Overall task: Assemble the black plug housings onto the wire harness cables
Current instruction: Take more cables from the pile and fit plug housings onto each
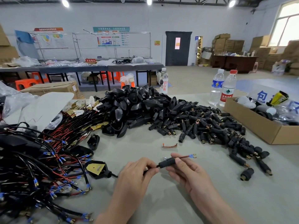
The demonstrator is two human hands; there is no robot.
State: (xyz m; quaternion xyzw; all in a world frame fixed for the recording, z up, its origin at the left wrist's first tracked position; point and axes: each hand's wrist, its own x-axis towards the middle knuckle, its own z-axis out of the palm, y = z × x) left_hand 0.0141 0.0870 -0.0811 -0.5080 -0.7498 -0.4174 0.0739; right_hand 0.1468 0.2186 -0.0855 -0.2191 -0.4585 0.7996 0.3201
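A black cable passes through a small black plug housing [167,162] held just above the table. Its red and blue wire ends [189,156] with metal terminals stick out on the right. My left hand [137,173] pinches the cable just left of the housing. My right hand [187,172] holds the housing between thumb and fingers. A tangle of wire harness cables [37,167] with blue-sleeved terminals lies at the left. A heap of black shell housings [135,107] and a spread of small cylindrical plug housings [208,126] lie behind.
An open half-shell with a brass plate [97,168] lies left of my hands. A small copper strip [169,145] rests on the table behind them. A cardboard box [258,126] stands at the right, with water bottles [222,88] behind it.
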